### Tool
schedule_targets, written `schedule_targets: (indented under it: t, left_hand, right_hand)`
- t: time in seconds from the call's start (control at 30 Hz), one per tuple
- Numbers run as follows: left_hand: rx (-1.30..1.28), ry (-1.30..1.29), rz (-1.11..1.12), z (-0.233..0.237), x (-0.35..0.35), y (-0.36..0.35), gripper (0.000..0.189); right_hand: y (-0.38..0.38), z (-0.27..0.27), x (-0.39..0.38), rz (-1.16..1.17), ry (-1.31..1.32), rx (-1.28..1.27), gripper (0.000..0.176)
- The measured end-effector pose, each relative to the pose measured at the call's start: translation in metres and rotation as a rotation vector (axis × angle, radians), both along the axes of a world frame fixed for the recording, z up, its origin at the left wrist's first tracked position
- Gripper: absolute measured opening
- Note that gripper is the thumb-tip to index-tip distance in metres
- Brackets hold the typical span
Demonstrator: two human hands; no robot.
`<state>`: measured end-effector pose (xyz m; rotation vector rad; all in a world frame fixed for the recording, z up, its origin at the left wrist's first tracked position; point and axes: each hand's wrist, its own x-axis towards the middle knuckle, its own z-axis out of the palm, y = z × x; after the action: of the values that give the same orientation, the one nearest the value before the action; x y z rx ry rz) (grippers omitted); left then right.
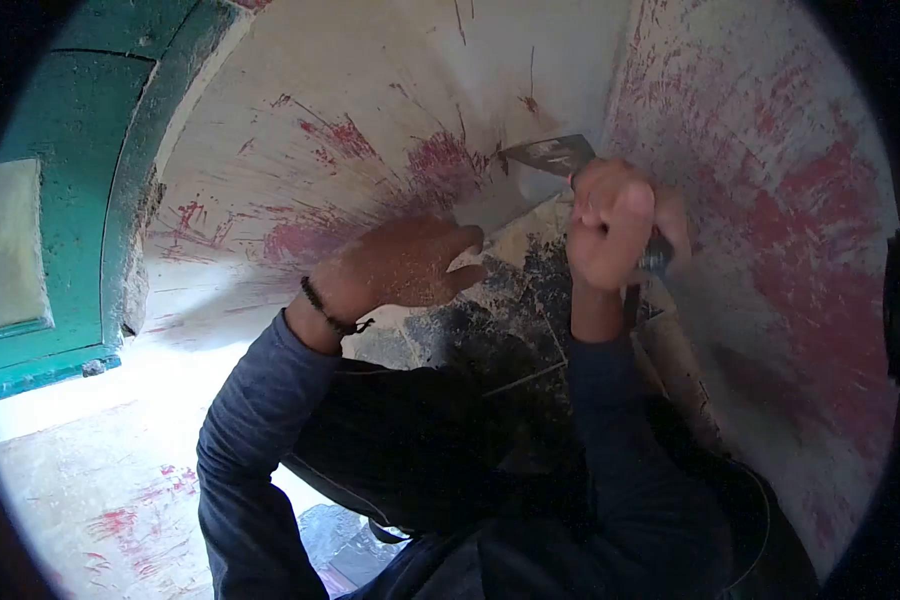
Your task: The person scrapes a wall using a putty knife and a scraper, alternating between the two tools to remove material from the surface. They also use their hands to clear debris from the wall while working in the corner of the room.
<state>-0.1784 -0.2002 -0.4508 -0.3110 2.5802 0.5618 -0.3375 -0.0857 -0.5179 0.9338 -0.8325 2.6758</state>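
Legs [400, 430] bending below; right hand [615, 225] clenching scraper [560, 153], blade seemingly meeting wall [360, 90], shallow angle avoiding gouges; left hand [400, 262] hovering near wall, fingers loosely parted.

Head-worn camera, looking forward and down.
From close above the wearer's forearms [262, 400], it faces the nearby wall [310, 110] across the upper frame.

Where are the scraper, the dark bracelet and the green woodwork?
Scraper [552, 154]: head view, on its metal blade.
Dark bracelet [314, 296]: head view, on its beads.
Green woodwork [76, 215]: head view, beside the pale panel.
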Motion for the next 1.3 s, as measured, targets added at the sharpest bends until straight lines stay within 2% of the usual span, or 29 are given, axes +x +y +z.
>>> schedule_targets:
  t: [0.1, 0.2, 0.3, 0.37, 0.43, 0.5, 0.6, 0.7, 0.8, 0.9, 1.0, 1.2, 1.3]
  left_hand:
    - [0.036, -0.057, 0.009, 0.005, -0.008, 0.002, 0.034]
    - [0.031, 0.005, -0.032, -0.001, -0.006, -0.001, 0.033]
    - [0.062, -0.056, 0.058, 0.01, -0.006, 0.004, 0.037]
    - [0.064, -0.035, 0.031, 0.005, -0.006, 0.003, 0.044]
    - [0.045, -0.044, 0.02, 0.009, -0.007, 0.001, 0.051]
    - [0.039, -0.082, 0.023, 0.012, -0.005, 0.006, 0.059]
    - [0.115, -0.12, -0.003, 0.009, -0.001, 0.006, 0.066]
    - [0.114, -0.232, -0.036, 0.007, 0.001, 0.005, 0.07]
    - [0.017, -0.346, -0.042, 0.012, -0.003, 0.01, 0.071]
    - [-0.007, -0.304, -0.132, 0.01, -0.002, 0.011, 0.071]
    - [0.075, -0.306, -0.107, 0.007, 0.004, 0.01, 0.072]
    - [0.075, -0.342, -0.052, 0.009, 0.004, 0.011, 0.07]
    - [0.058, -0.359, -0.04, 0.008, 0.003, 0.007, 0.069]
  right_hand:
    - [-0.009, -0.017, -0.002, -0.153, 0.02, 0.278, 0.027]
    - [0.001, -0.019, -0.001, -0.095, 0.083, 0.051, 0.025]
    - [-0.008, -0.035, -0.003, -0.293, 0.105, 0.304, 0.032]
    - [0.001, -0.044, -0.001, -0.169, 0.043, 0.379, 0.032]
    - [-0.003, -0.032, 0.003, -0.047, -0.035, 0.275, 0.032]
    - [-0.002, -0.02, 0.011, 0.062, -0.13, 0.024, 0.032]
    - [-0.005, -0.016, 0.006, -0.006, -0.153, 0.157, 0.033]
    - [-0.007, -0.022, 0.006, 0.04, -0.104, -0.036, 0.034]
    - [-0.009, -0.022, 0.005, -0.045, -0.091, 0.236, 0.026]
    - [-0.004, -0.017, 0.008, 0.016, -0.026, -0.03, 0.026]
    - [-0.012, -0.018, 0.006, -0.124, -0.073, 0.141, 0.032]
    - [-0.004, -0.023, 0.004, 0.011, -0.038, 0.062, 0.029]
    - [-0.008, -0.011, 0.005, -0.049, -0.116, 0.073, 0.031]
